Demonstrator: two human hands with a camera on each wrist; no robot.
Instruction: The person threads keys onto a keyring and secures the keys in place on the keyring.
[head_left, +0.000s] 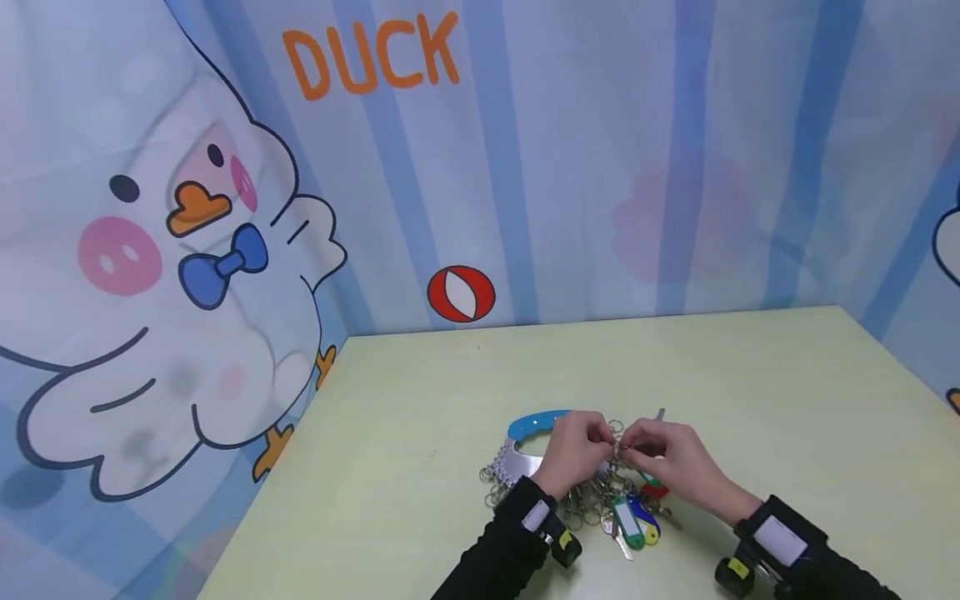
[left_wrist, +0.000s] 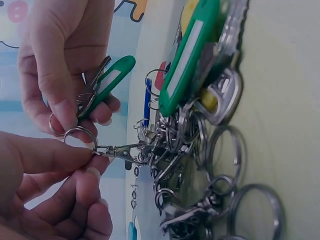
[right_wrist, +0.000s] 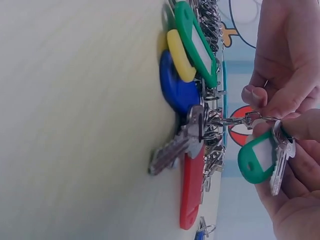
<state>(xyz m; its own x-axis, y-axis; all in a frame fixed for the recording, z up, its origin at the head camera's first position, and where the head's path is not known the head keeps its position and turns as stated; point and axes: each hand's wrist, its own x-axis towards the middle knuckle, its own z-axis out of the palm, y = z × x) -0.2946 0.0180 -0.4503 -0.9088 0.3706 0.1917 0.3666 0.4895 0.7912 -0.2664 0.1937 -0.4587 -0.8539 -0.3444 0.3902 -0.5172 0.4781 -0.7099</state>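
Observation:
My left hand (head_left: 576, 450) pinches a split ring (left_wrist: 80, 134) between thumb and fingers. The ring hangs on a swivel clasp (left_wrist: 120, 151) that runs to a dense bunch of metal rings (left_wrist: 175, 150). Close against it, my right hand (head_left: 678, 460) pinches the key (right_wrist: 281, 162) with its green tag (right_wrist: 257, 159); the tag dangles below the fingertips, beside the same ring. Under both hands lies a metal plate with a blue curved handle (head_left: 534, 423), its edge hung with many rings. My left hand covers part of the plate.
Tagged keys lie at the plate's near edge: a green tag (head_left: 628, 523), a blue tag (right_wrist: 177, 82), a yellow tag (right_wrist: 181, 55) and a red tag (right_wrist: 192, 192). The pale yellow table (head_left: 360, 500) meets a duck-print curtain (head_left: 570, 167) behind and at the sides.

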